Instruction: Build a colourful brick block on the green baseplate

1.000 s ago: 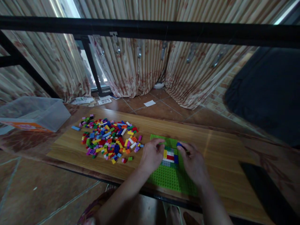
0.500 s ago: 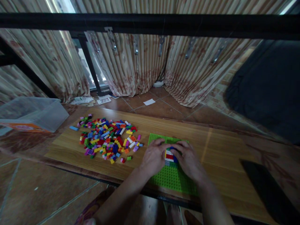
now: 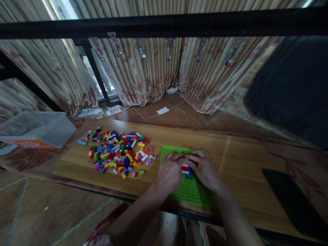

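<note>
A green studded baseplate (image 3: 188, 191) lies on the wooden board, with a small block of white, red and blue bricks (image 3: 186, 168) built on its middle. My left hand (image 3: 170, 171) rests on the plate's left side, fingers curled against the build. My right hand (image 3: 204, 169) covers the build's right side, fingers bent and pressing down on its top; a blue brick taken there earlier is hidden beneath them. A loose heap of several coloured bricks (image 3: 118, 152) lies to the left of the plate.
The wooden board (image 3: 238, 160) sits on a patterned table. A clear plastic tub (image 3: 38, 128) stands at the far left. A dark flat object (image 3: 292, 201) lies at the right. A black bar (image 3: 164, 25) crosses above, with curtains behind.
My right hand has brought the blue brick in over the build, and both hands have closed together around it. The camera view has tilted slightly.
</note>
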`<state>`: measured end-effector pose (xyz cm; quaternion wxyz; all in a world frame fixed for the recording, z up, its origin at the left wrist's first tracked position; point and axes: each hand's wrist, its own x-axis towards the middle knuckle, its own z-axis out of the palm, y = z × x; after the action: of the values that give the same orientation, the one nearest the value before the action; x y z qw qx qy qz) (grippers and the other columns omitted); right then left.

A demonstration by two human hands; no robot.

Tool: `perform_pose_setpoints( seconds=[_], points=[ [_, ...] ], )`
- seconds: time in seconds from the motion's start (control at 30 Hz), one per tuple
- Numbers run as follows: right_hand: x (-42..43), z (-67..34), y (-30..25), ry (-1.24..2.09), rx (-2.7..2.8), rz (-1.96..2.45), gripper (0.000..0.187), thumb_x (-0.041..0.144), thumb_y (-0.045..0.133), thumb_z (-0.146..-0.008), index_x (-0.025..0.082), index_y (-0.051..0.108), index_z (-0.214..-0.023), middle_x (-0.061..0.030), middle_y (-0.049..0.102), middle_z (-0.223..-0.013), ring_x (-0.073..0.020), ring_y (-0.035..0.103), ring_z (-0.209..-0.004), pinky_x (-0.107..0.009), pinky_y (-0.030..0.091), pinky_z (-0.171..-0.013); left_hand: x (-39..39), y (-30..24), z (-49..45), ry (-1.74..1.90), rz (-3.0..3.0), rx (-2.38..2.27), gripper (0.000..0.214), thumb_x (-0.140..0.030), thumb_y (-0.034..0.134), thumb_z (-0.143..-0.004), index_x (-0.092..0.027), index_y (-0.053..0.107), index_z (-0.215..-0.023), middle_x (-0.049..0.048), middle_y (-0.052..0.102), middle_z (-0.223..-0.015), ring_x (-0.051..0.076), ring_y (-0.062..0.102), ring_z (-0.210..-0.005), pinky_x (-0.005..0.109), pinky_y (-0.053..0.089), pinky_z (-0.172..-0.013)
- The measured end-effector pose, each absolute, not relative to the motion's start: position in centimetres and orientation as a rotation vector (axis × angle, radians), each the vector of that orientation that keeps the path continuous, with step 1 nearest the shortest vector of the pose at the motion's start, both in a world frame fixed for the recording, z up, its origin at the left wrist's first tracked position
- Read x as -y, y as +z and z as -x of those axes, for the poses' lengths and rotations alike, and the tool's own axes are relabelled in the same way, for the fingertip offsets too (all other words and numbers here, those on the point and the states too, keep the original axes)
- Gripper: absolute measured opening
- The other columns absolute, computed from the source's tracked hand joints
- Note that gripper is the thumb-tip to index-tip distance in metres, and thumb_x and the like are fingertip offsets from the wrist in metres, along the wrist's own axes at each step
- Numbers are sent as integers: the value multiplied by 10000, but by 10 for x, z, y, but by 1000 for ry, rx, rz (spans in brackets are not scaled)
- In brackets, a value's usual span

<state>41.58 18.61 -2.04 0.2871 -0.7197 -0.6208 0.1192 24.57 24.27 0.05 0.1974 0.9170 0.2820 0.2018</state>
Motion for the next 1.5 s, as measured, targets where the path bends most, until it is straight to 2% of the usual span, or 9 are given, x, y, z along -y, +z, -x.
perform_pose_setpoints(
  seconds=[0.2,0.3,0.4,0.5,0.63,0.87,1.03,1.33,1.5],
  points=[
    [-184,-412,-21,334,1599,1943,287,459,529,-897,351,729,-1073,-62,625,-1085,-255,536,-1054,-480,399,-947,-240,-2,-248,574,-2549,-854,413,-32,431,-851,-204,655,-1152,69,634,-1230,223,528,-1153,411,428,-1042],
    [-181,-415,-22,374,1505,1857,364,487,599,-844,321,691,-1155,-65,633,-1164,-259,539,-1115,-484,388,-994,-241,-3,-248,593,-2535,-851,426,-37,428,-853,-209,653,-1171,78,629,-1245,227,529,-1169,422,428,-1042],
    [-179,-420,-22,474,1255,1709,429,498,590,-841,271,657,-1199,-72,650,-1216,-244,567,-1146,-456,403,-1014,-243,-4,-247,605,-2515,-821,440,-39,445,-847,-220,647,-1193,75,625,-1257,220,541,-1172,423,427,-1052],
    [-179,-423,-17,529,993,1656,396,514,586,-830,231,705,-1079,-77,698,-1138,-246,628,-1062,-431,456,-952,-245,-7,-246,634,-2454,-797,424,-38,473,-833,-207,663,-1172,86,623,-1261,206,556,-1173,408,430,-1065],
    [-181,-418,-8,486,967,1755,370,527,610,-797,206,747,-919,-70,738,-963,-246,663,-925,-403,482,-872,-247,-10,-247,751,-2313,-838,416,-40,427,-863,-200,674,-1159,84,618,-1272,178,550,-1205,357,453,-1058],
    [-179,-413,-6,423,1058,1831,366,537,594,-803,218,753,-886,-73,737,-963,-241,657,-915,-394,475,-859,-255,0,-242,835,-2169,-909,409,-69,400,-897,-222,672,-1162,47,648,-1231,151,576,-1180,325,458,-1057],
    [-179,-412,-11,445,1120,1865,355,533,588,-806,226,749,-878,-69,731,-971,-244,648,-927,-419,464,-889,-257,4,-241,811,-2163,-964,346,-118,459,-897,-214,672,-1151,40,670,-1195,161,598,-1135,319,460,-1043],
    [-185,-412,-20,405,1168,1857,323,508,598,-780,217,739,-766,-68,704,-867,-234,632,-859,-415,472,-844,-260,2,-262,697,-2141,-1034,251,-233,523,-902,-231,720,-1057,12,743,-1041,179,653,-988,344,477,-982],
    [-185,-415,-21,398,1177,1884,322,509,608,-767,218,747,-772,-68,692,-855,-237,628,-858,-418,464,-840,-259,2,-273,685,-2074,-1073,243,-226,591,-852,-229,729,-1051,16,754,-992,183,665,-966,338,481,-965]
  ],
)
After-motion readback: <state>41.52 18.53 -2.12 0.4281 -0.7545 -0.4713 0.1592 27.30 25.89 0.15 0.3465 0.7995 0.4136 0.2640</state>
